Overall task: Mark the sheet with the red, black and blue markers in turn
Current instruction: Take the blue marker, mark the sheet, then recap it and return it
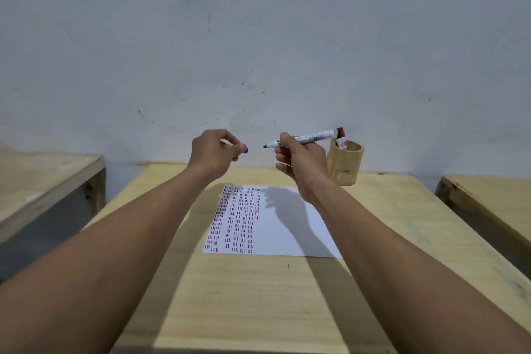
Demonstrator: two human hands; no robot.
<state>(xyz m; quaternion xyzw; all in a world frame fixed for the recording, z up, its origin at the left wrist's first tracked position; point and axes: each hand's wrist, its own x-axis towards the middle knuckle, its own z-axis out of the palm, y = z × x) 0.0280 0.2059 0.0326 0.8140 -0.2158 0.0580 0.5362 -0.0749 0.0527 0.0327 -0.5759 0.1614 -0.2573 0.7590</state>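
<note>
A white sheet [283, 224] lies on the wooden table [258, 296], its left part filled with columns of short red and dark dashes. Both hands are raised above the sheet's far edge. My right hand [298, 161] grips a white-barrelled marker [309, 137], uncapped, with its dark tip pointing left. A small blue cap [244, 150] is pinched in the fingertips of my left hand [214, 152], a short gap away from the tip. A dark red end shows by the marker's rear; I cannot tell whether it belongs to this marker.
A wooden pen holder [344, 165] stands at the table's far right, just behind my right hand, with a red-and-white marker [341, 143] in it. Other wooden tables stand at the left [43, 181] and right [494, 198]. A grey wall rises behind.
</note>
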